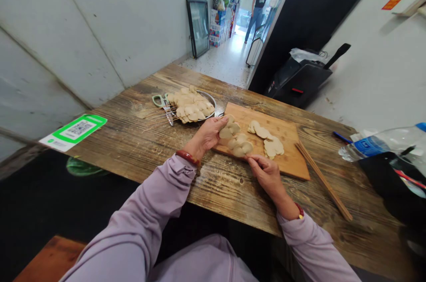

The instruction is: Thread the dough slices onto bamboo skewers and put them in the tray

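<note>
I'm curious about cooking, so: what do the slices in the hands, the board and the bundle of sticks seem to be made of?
Slices: matte beige, perhaps dough or bean curd; the look leaves it open.
Board: probably bamboo or wood, smooth, tan with small darker flecks.
Bundle of sticks: likely bamboo or wood, matte brown, thin and straight.

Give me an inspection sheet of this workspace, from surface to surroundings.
Surface: wooden table, streaked grain.
Job's things: pale slices between the hands, more on cutting board and heaped on metal dish; stick bundle at the board's edge.
Clutter: scissors, QR card, plastic bottle.
Hands: left hand holds slices; right hand pinches at their lower edge.
Cables: nothing clearly seen.
Surroundings: person standing in background; framed panel leaning against wall.
</note>
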The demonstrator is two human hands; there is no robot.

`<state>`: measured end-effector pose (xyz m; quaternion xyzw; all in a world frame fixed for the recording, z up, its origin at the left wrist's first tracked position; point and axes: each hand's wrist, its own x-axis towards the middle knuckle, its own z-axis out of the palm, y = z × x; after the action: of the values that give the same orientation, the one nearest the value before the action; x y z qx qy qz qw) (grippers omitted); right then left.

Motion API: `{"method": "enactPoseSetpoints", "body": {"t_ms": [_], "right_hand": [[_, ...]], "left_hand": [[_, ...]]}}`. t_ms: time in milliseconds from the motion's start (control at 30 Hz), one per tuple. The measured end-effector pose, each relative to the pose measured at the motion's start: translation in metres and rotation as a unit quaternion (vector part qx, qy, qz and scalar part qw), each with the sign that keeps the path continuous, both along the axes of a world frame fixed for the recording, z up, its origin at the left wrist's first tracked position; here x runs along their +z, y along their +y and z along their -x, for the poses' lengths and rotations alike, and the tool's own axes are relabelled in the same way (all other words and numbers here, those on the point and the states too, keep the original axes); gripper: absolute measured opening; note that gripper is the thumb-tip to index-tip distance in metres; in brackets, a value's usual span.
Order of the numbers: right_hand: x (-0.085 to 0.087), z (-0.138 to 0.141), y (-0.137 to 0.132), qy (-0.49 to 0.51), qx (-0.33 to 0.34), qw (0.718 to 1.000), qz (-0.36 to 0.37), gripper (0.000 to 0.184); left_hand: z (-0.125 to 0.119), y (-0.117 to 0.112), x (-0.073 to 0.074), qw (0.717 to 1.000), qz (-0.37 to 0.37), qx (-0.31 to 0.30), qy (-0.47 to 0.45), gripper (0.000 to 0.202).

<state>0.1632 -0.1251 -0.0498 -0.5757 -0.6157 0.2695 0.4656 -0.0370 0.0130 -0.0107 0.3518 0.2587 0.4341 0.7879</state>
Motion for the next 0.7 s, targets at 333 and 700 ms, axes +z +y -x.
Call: {"method": "enactPoseSetpoints", "body": {"t_ms": [333,700], "right_hand": [[0.0,0.007,0.009,0.066,-0.015,0.998,0.001,0.03],[-0.002,0.014,0.012,0.069,-0.025,0.997,-0.024,0.031]], "left_hand": [[-0.001,-0.002,0.005,0.999,0.036,0.003,-0.023,0.023],[-0.01,-0.007,-0.001,0.999,0.044,0.012,-0.026,0.025]]}}
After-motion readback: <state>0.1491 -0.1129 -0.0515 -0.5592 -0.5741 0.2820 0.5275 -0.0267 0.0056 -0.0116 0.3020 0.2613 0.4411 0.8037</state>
